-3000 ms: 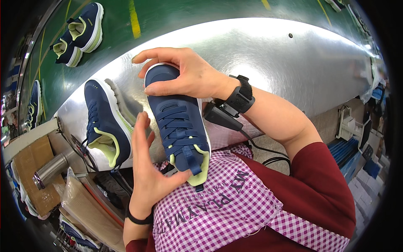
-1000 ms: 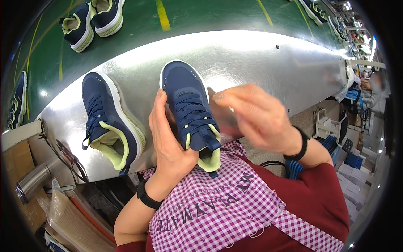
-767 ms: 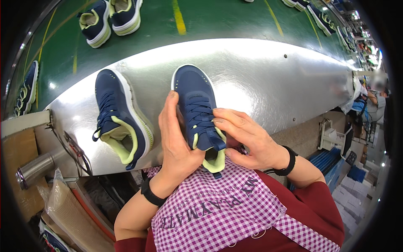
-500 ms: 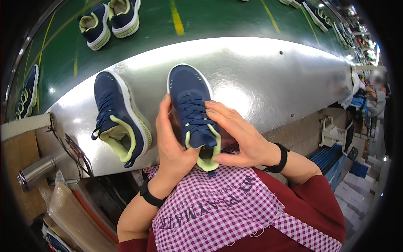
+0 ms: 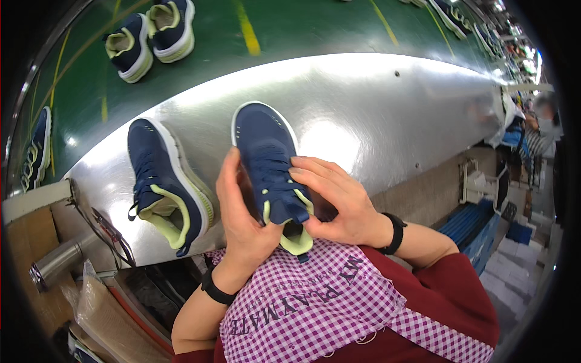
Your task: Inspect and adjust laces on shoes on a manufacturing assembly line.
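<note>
Between my two hands is a navy sneaker point(image 5: 264, 140) with a white sole and lime-green lining, its toe pointing away from me. My left hand point(image 5: 243, 221) grips its left side, the thumb by the collar. On the opposite side my right hand point(image 5: 342, 199) is closed around the sneaker, fingertips at the laces and thumb at the collar near the tongue. A matching navy sneaker point(image 5: 158, 166) rests on the metal table to the left, touched by neither hand. Its heel is toward me.
Past the curved metal table point(image 5: 369, 103) runs a green belt point(image 5: 206, 45) carrying a pair of sneakers point(image 5: 172, 30) and several others. A metal cylinder point(image 5: 57, 260) and cables point(image 5: 112, 233) are at the left edge. Another person point(image 5: 535, 130) is at the far right.
My right thumb has shifted up toward the tongue, and the tongue now sits lower over the collar opening. The pair on the belt appears slightly farther left. Both hands stay on the sneaker.
</note>
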{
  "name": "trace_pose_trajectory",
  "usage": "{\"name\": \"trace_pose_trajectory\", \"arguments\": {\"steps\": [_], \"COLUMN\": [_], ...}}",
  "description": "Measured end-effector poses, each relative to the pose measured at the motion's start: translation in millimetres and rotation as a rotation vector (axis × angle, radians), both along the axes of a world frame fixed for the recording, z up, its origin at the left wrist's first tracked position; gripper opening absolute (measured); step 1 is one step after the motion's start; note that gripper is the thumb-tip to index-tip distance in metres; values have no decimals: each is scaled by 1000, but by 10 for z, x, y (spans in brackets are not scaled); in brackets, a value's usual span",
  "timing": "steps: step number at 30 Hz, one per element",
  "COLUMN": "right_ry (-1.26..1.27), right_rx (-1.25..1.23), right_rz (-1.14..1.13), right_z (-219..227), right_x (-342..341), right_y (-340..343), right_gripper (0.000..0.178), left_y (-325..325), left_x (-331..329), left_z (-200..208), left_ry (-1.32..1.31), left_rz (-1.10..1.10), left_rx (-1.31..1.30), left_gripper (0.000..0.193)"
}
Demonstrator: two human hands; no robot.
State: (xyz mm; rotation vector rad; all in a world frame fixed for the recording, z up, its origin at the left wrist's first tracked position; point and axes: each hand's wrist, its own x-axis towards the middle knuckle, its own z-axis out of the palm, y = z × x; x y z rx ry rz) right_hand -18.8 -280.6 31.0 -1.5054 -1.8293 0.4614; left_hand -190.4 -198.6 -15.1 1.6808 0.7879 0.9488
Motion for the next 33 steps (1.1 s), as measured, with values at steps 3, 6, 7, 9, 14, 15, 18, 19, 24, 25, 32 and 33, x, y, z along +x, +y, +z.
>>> {"name": "trace_pose_trajectory", "arguments": {"steps": [3, 6, 7, 9, 14, 15, 18, 19, 24, 25, 32, 33], "right_ry": [163, 318, 225, 258, 158, 141, 224, 163, 135, 119, 227, 225], "right_rx": [-120, -266, -261, -247, -126, -101, -145, -156, -125, -134, -173, -172], "right_rz": [-78, -181, -134, -121, -135, -154, -267, -286, -267, -278, -341, -349], "right_z": [-57, -171, -176, -173, -101, -92, -21, -16, -21, -21, -34, -21], "right_x": [-59, -58, -24, -22, -27, -23, 37, 93, 183, 183, 116, 114], "right_y": [-26, -126, -136, -129, 28, 90, 296, 345, 454, 445, 464, 466], "right_gripper": [67, 76, 76, 75, 71, 69, 67, 64, 59, 58, 56, 56], "left_y": [25, 87, 73, 8, 50, 69, 105, 113, 365, 401, 422, 383], "left_x": [-82, -279, -374, -571, -911, -925, -1038, -1049, -954, -957, -912, -903], "left_z": [49, 437, 505, 546, 503, 459, 377, 326, 134, 87, -87, -69], "left_ry": [75, 209, 185, 183, 328, 392, 499, 407, -304, -129, 44, 43], "left_rz": [-86, -261, -219, -78, 237, 327, 342, 399, 423, 321, 291, 283], "left_rx": [-45, 48, 287, 462, 727, 719, 629, 454, -346, -243, -233, -234], "left_gripper": [95, 95, 85, 61, 47, 48, 64, 73, 82, 79, 79, 79]}}
